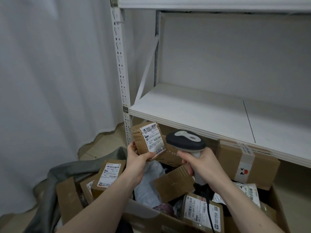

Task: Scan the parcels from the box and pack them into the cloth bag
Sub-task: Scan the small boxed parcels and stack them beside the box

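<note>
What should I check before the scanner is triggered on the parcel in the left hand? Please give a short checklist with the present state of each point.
1. Parcel held firmly by the left hand: ok, fingers curl around its lower edge.
2. Label faces up and is uncovered: ok.
3. Scanner gripped by the right hand: ok.
4. Scanner head aimed at the label: cannot tell; it sits beside the parcel.
5. Cloth bag open to receive the parcel: ok, parcels already lie inside.
6. Scan already registered: cannot tell.
</note>
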